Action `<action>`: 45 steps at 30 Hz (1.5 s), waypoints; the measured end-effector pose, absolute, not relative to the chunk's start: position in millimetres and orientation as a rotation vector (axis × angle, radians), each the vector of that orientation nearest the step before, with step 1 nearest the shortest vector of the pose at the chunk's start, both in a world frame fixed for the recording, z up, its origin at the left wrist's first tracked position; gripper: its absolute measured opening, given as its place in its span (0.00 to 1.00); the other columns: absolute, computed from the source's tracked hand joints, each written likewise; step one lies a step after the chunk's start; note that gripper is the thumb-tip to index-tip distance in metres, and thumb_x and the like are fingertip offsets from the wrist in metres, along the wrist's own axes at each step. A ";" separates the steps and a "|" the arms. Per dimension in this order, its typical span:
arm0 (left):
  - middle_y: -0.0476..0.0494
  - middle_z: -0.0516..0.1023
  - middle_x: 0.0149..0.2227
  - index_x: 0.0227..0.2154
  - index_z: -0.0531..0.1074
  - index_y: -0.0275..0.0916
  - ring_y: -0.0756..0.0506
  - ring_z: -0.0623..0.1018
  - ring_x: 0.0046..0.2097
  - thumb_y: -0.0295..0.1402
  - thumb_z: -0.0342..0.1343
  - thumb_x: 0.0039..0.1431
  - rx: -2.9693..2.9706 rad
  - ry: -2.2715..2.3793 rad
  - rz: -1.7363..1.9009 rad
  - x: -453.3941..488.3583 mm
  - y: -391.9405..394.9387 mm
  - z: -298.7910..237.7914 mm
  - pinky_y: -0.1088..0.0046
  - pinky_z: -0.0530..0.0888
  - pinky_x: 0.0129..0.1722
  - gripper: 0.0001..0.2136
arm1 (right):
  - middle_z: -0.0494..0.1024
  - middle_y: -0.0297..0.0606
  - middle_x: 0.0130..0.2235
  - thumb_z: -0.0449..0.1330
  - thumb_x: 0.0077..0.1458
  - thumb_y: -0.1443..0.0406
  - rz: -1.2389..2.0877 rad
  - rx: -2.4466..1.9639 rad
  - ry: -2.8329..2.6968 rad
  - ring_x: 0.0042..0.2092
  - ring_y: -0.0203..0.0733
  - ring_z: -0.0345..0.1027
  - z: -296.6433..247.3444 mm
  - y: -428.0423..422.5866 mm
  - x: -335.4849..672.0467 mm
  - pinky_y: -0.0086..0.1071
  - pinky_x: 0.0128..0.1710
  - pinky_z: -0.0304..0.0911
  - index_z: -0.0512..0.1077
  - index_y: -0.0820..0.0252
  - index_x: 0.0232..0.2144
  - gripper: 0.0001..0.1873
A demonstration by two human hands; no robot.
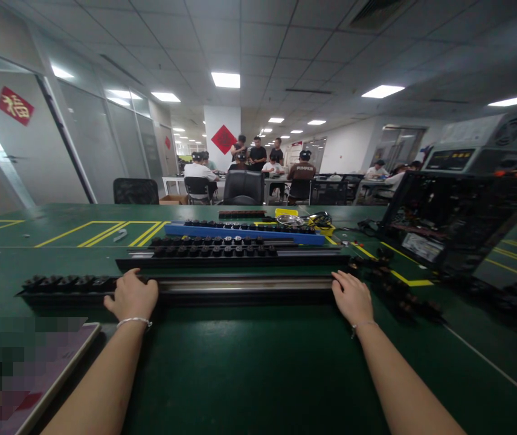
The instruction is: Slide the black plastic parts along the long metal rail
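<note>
A long black rail [240,285] with a shiny metal channel lies crosswise on the green table in front of me. Small black parts [66,284] stand in a row along its left end. My left hand [132,296] grips the rail just right of these parts, its fingers over the far edge. At the rail's right end, my right hand [353,297] is closed around it, fingertips partly hidden behind the edge. Just beyond lies another dark rail [313,260], with black parts lined up behind it. Farther back is a blue rail [244,232] carrying a similar row.
Loose black parts [398,296] lie right of my right hand. An open computer case [458,217] stands at the back right. A yellow tray [286,212] and a metal dish [289,221] sit behind the rails. A pale-edged board [72,368] is at lower left. People work at tables beyond.
</note>
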State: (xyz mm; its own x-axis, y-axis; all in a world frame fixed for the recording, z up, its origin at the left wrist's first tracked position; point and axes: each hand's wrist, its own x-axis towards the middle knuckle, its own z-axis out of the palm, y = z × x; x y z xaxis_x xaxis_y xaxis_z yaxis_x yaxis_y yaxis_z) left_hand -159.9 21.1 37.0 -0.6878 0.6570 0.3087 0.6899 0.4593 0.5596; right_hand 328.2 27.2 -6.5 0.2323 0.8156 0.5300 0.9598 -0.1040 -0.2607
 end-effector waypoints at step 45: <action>0.40 0.75 0.44 0.47 0.66 0.38 0.39 0.74 0.47 0.38 0.53 0.48 -1.514 -2.482 -1.062 -135.1 26.0 32.9 0.63 0.70 0.45 0.21 | 0.73 0.41 0.51 0.44 0.55 0.60 -0.331 -1.906 -1.608 0.55 0.49 0.61 -6.1 28.3 327.6 0.46 0.55 0.53 0.74 0.57 0.45 0.23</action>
